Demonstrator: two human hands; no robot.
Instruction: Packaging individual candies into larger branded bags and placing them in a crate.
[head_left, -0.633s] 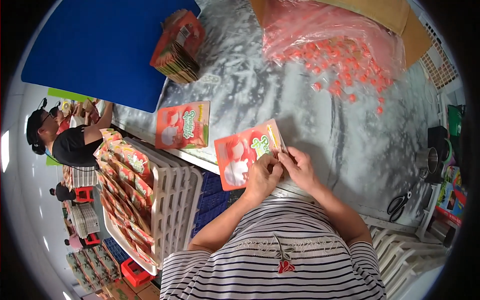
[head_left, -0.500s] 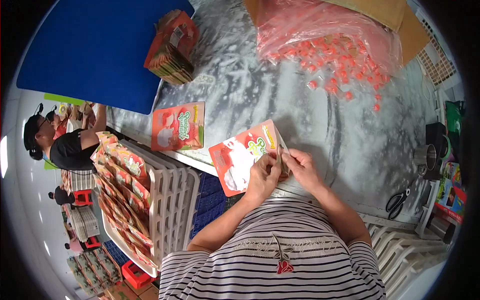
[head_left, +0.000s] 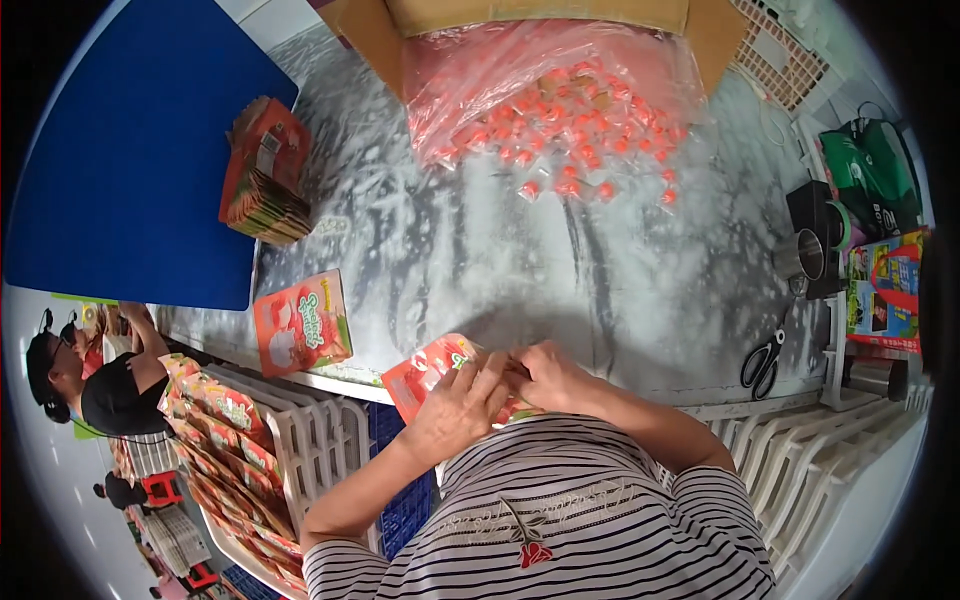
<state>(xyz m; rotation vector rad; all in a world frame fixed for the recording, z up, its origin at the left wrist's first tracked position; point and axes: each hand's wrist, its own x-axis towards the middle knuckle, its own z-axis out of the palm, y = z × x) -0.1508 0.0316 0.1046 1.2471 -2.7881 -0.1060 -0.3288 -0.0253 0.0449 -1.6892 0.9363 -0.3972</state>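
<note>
Close to my body, at the table's front edge, I hold a red and pink printed pouch (head_left: pixel 428 368), tilted. My left hand (head_left: pixel 458 412) lies across its front with bent fingers gripping it, covering much of the print. At the pouch's right end my right hand (head_left: pixel 555 378) is closed on its edge; the fingertips are partly hidden. A second pouch (head_left: pixel 302 325) of the same kind lies flat on the table to the left. Beyond it stands a stack of pouches (head_left: pixel 268 172).
Small red wrapped candies (head_left: pixel 570 150) spill from a clear plastic bag (head_left: pixel 480 70) in a cardboard box (head_left: pixel 365 35). Black scissors (head_left: pixel 765 365) and a metal cup (head_left: pixel 802 256) are at right. A blue board (head_left: pixel 130 150), a pouch-filled crate (head_left: pixel 290 450) and a co-worker (head_left: pixel 115 390) are at left.
The pouch has come down toward my body and its top has tipped. My left hand has moved over its front, and my right hand has curled tighter. The whole view has shifted.
</note>
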